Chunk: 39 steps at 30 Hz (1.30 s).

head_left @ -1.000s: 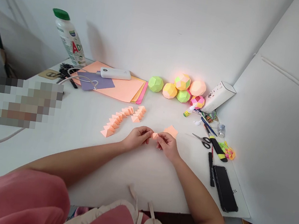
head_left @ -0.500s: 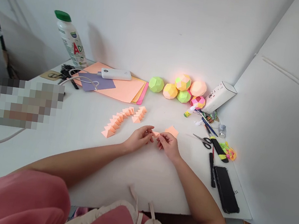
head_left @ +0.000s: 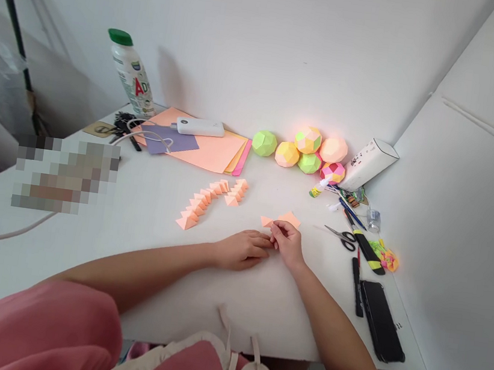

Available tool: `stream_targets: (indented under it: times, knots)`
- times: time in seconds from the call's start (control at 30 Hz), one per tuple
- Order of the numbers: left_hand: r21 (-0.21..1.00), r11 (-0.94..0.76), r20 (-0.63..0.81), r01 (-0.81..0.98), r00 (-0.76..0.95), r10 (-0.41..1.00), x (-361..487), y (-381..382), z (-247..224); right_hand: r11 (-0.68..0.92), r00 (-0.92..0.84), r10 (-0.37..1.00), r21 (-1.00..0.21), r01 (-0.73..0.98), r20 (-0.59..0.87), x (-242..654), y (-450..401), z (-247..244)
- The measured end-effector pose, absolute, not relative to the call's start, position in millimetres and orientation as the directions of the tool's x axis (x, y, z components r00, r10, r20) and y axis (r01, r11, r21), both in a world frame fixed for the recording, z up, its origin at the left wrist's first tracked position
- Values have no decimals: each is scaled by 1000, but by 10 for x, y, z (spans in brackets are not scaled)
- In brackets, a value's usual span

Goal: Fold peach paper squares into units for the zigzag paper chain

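Between the thumb and fingers of my right hand (head_left: 287, 243) is a small folded orange paper piece (head_left: 266, 221), its pointed end sticking out to the left. My left hand (head_left: 244, 249) rests palm down on the table, fingers stretched toward my right hand and their tips touching or close to it. Just behind my right hand lies a flat orange paper piece (head_left: 289, 218), partly covered by the fingers. To the left, a curved row of folded orange paper pieces (head_left: 198, 204) stands on the table, with a shorter row (head_left: 237, 193) beside it.
Paper balls (head_left: 287, 154) line the wall. Glue (head_left: 318, 188), scissors (head_left: 344, 237), a box cutter (head_left: 372, 253) and a phone (head_left: 381, 321) lie right. Coloured sheets (head_left: 214, 153) under a power bank (head_left: 200, 127), and a bottle (head_left: 134, 76), are back left. A cable (head_left: 8, 236) crosses the left.
My left hand has let go of the folded paper piece and come down flat on the table. My right hand still holds the piece. The view has shifted slightly.
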<state>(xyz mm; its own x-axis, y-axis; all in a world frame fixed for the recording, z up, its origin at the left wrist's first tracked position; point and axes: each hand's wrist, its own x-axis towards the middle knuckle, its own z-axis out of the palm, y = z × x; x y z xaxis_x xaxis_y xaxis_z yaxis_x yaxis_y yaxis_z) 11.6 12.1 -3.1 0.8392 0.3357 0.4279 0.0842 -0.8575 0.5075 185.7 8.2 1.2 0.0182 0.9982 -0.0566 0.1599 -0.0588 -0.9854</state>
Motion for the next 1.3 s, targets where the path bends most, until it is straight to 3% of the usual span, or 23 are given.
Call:
stream_targets:
  times: [0.27,0.37,0.57,0.73,0.87,0.93,1.03,1.17,1.3]
  knots:
    - [580,-809,428,92,811,399,132,132,-41,85,-116,993,-870,486,33,1535,252,152]
    - [612,-787,420,78,811,407,123,126,-49,143,-190,980,-873,467,59,1306,427,148]
    - [669,-739,410,76,792,453,120,133,-67,-21,-173,978,-877,480,-119,1070,685,4]
    - [688,-721,405,80,782,473,133,144,-36,-45,-178,972,-862,505,-155,1070,707,-19]
    - [704,-706,384,77,794,470,129,146,-50,45,-173,983,-829,557,-63,1059,664,53]
    - [715,-694,364,84,803,472,119,140,-69,169,-290,957,-793,586,-11,1051,638,100]
    - [722,-687,358,84,804,474,107,126,-79,265,-429,902,-718,643,-51,1036,618,149]
    - [726,-684,360,73,807,469,106,115,-67,327,-470,881,-651,685,-52,1035,624,154]
    - [712,-697,348,91,816,462,110,117,-78,322,-465,885,-676,662,-34,1059,613,125]
